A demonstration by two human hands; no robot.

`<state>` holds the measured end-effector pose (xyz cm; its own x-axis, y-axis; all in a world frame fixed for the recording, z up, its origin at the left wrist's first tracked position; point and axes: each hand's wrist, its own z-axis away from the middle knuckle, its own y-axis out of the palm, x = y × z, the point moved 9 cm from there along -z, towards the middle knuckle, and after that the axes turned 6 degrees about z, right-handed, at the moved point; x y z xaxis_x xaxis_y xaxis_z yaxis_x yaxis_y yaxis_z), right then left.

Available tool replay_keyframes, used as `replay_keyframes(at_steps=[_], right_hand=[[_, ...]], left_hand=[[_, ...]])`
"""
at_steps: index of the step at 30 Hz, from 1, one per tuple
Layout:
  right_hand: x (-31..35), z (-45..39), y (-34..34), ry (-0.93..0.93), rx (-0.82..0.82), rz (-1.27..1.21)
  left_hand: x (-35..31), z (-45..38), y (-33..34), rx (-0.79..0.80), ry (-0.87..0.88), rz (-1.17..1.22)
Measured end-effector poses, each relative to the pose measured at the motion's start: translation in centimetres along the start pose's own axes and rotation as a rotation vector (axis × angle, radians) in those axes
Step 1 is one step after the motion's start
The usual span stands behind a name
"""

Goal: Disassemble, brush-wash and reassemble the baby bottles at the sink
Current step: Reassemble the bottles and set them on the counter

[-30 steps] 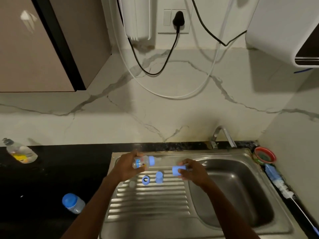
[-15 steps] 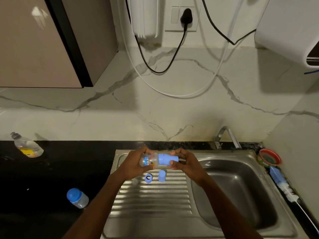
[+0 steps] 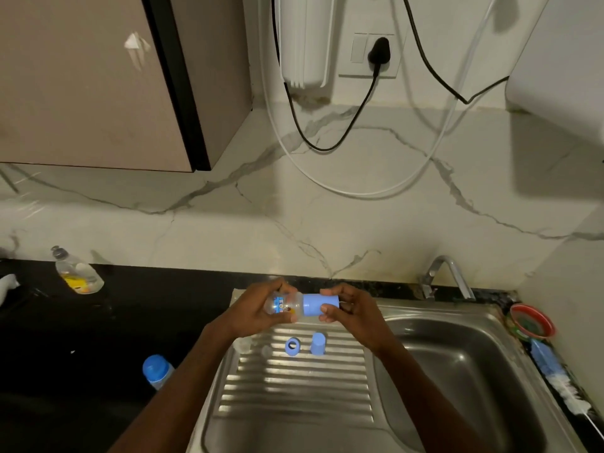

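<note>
Now capped since a second ago, the baby bottle (image 3: 283, 308) lies sideways mid-frame, left hand (image 3: 258, 310) gripping its body, right hand (image 3: 351, 310) pinching its blue cap (image 3: 315, 305).

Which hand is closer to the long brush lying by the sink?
Right. The right hand pinches the blue cap of the clear baby bottle, on the side toward the blue-and-white bottle brush. The left hand holds the bottle's body, farther away.
</note>
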<state>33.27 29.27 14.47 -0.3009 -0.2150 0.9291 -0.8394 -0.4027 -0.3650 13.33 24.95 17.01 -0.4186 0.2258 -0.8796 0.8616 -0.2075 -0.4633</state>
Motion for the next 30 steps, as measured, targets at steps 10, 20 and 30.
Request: replay_keyframes(at_steps=[10,20,30], right_hand=[[3.7,-1.4,2.3,-0.147,-0.093,0.283],[8.3,-3.6,10.7,-0.262,0.027,0.336],[3.1,-2.5,11.8,-0.086,0.028,0.31]], left_hand=[[-0.6,0.1,-2.7,-0.096,0.022,-0.4],[3.7,4.7,-6.6,-0.409,-0.153,-0.318],[11.7,11.8,-17.3,-0.586,-0.541,-0.381]])
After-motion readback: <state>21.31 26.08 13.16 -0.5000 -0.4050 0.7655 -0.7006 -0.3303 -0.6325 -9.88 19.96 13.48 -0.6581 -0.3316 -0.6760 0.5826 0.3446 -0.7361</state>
